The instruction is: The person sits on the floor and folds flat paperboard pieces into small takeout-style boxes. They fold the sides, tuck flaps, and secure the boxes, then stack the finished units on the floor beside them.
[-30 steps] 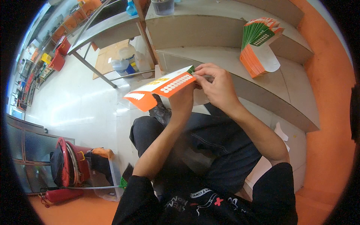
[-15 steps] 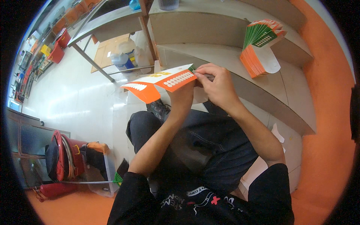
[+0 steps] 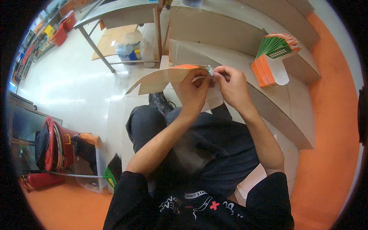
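Observation:
My left hand (image 3: 194,92) is closed, its fingers gripping one end of a printed cardboard sheet (image 3: 153,82). The sheet stretches out to the left with its plain greyish back facing me, and a strip of orange shows along its upper edge. Close beside it, my right hand (image 3: 234,87) pinches a small pale bluish-green piece (image 3: 210,71) at the sheet's right end. Whether that piece is part of the sheet or separate is too small to tell. On the steps to the right stands a fanned stack of orange, green and white folded cartons (image 3: 266,69).
Tiled steps (image 3: 214,28) rise ahead and to the right beside an orange wall (image 3: 333,96). A metal table (image 3: 126,9) stands at the back left, with plastic jugs (image 3: 125,51) beneath. Left of me are a red bucket (image 3: 63,147), a clear bin and a broom (image 3: 111,172).
The sheet has turned from its printed face to its plain back. Both hands have shifted slightly right, and a small pale piece now shows between the fingertips.

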Motion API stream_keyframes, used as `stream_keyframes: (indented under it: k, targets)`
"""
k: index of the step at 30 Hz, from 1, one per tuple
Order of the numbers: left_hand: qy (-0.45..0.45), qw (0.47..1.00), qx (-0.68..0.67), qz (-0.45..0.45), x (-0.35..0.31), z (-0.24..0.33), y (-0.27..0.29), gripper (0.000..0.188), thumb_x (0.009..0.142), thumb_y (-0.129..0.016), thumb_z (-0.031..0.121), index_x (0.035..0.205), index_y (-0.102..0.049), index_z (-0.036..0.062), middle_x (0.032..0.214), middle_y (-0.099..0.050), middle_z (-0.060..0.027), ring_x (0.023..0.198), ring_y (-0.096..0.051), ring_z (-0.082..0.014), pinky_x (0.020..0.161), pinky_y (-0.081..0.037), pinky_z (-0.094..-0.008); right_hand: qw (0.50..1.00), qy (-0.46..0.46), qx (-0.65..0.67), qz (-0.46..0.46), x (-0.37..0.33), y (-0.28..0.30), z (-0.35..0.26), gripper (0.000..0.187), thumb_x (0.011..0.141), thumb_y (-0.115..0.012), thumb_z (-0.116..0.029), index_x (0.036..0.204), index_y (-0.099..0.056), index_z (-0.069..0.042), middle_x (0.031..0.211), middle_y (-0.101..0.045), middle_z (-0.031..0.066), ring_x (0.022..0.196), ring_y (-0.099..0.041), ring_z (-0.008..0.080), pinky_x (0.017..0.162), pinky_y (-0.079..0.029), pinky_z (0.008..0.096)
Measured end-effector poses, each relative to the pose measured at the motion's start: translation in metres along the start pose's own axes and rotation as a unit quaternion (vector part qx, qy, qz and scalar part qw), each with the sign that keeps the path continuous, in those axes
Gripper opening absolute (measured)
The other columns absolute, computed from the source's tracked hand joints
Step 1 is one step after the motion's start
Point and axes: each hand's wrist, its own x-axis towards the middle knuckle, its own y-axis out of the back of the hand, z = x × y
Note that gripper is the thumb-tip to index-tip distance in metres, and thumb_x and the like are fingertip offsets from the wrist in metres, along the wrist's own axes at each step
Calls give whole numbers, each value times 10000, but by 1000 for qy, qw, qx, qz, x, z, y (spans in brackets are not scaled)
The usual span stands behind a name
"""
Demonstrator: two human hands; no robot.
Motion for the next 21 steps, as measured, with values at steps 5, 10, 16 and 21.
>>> stream_keyframes:
  k: [5,10,16,21]
  targets:
    - [6,999,35,13,-2,-2,2,191,810,-674,25,982,-622,-41,932,-656,-110,871,-653,-182,793,-551,-301,999,2,27,44,0,-14,7,158,857,-580,-102,917,-632,34,825,-669,183,762,-666,283,709,-505,356]
    - [1,1000,8,25,-1,-2,3,213,814,-669,21,1013,-615,-31,928,-654,-113,867,-655,-188,795,-552,-306,999,12,31,33,0,-17,5,154,873,-582,-106,923,-631,31,850,-675,163,784,-668,249,714,-507,349]
    - [-28,999,34,10,2,-2,6,179,849,-596,-25,1022,-558,-53,889,-619,-110,761,-682,-209,687,-574,-288,999,31,24,8,1,-13,-5,138,897,-591,-32,1004,-588,55,860,-650,80,782,-628,120,713,-515,266]
    - [113,987,-117,-13,6,-5,11,176,863,-616,78,1021,-611,-1,957,-632,-100,870,-628,-188,797,-528,-332,992,118,-40,17,-1,-11,-13,155,869,-605,-4,1017,-582,34,907,-661,113,873,-665,164,764,-552,301]
